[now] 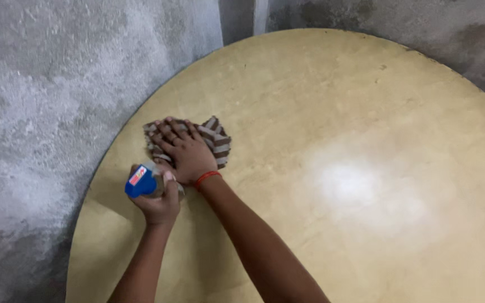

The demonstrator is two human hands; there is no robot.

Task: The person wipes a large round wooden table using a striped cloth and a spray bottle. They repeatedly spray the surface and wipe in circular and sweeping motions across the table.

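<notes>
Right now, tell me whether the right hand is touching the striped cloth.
Touching. The head view shows the right hand pressed flat on the striped cloth, fingers spread over it, on the round table.

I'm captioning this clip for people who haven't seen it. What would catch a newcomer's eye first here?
First, the two hands at the left edge of the round tan table: the right hand, with a red band at the wrist, lies flat on a brown-and-white striped cloth. Just below it, the left hand grips a small bottle with a bright blue cap. A pale glare patch shines on the tabletop to the right.
</notes>
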